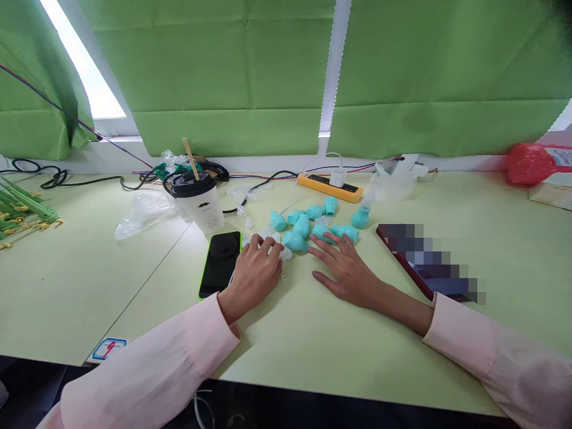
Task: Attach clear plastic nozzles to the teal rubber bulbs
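While the right hand [346, 271] lies spread at five o'clock of the turquoise pieces [301, 226], sweeping could scatter them; the left hand [255, 273] curls, any pinch hidden.

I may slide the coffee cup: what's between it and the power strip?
Head view: crumpled clear plastic, a black cable and a white cable lie between the coffee cup and power strip.

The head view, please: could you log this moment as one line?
left hand: at clear plastic bits | right hand: at turquoise pieces | cup: lidded
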`<state>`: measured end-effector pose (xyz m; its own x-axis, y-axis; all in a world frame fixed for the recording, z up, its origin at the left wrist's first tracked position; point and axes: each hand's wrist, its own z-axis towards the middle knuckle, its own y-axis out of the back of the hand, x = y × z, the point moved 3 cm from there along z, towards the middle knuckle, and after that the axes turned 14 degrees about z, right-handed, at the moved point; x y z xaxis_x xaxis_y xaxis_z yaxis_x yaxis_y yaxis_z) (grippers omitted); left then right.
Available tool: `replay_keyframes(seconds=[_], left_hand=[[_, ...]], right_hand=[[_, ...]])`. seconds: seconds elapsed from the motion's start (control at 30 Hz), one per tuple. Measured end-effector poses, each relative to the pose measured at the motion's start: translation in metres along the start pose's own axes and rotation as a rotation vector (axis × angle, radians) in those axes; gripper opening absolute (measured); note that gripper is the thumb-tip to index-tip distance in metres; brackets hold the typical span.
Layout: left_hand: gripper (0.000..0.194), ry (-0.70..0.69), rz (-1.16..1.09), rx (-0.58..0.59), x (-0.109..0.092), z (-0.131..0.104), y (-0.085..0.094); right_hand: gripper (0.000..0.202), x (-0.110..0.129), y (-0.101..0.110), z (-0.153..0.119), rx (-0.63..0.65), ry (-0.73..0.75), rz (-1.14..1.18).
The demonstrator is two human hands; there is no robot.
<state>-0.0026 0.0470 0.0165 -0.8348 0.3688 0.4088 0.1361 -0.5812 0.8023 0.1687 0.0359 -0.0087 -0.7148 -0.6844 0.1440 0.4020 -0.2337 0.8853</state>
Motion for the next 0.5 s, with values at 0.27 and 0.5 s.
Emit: replay_keyframes(seconds=[0.27, 0.5], left_hand=[[0.015, 0.021, -0.091, 0.004, 0.002, -0.001, -0.002], [0.026, 0.073, -0.121, -0.022, 0.013, 0.003, 0.000]], right_hand=[[0.027, 0.023, 0.001, 0.005, 0.045, 0.087, 0.222], [0.029, 0.045, -0.008, 0.018, 0.172, 0.024, 0.294]])
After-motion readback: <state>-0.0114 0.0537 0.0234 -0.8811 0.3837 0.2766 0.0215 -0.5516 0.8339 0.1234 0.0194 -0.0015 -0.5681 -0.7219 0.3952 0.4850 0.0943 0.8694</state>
